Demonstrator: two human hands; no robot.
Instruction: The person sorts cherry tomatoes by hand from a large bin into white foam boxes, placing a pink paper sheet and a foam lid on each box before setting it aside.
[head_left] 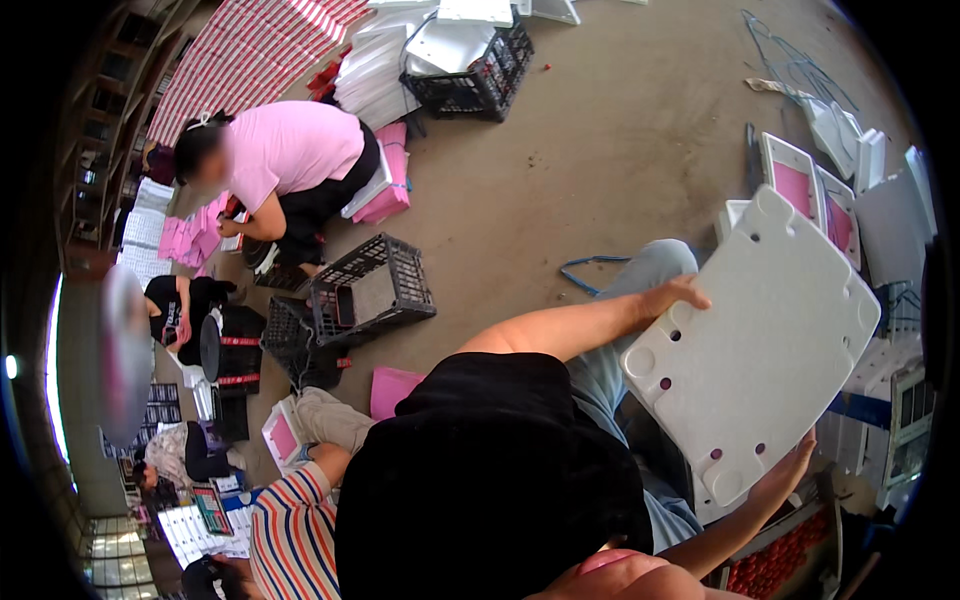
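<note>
A white foam box lid (760, 330), with small holes and round raised spots near its edges, is tilted across my lap on the right side. My left hand (682, 293) grips its upper left edge, thumb on top and the other fingers hidden underneath. Along the lower right edge, my right hand (785, 475) is closed against the rim, its fingers partly hidden. Dark pinkish colour shows in several of the holes. Whether a box is joined below the lid, I cannot tell. Close to my right forearm is a crate of small red fruit (785, 560).
White foam boxes with pink lining (793, 185) stand beyond the lid. Black plastic crates (375, 285) sit on the floor to the left. A person in a pink shirt (295, 150) bends over pink sheets, and a person in a striped shirt (295, 520) is close on my left.
</note>
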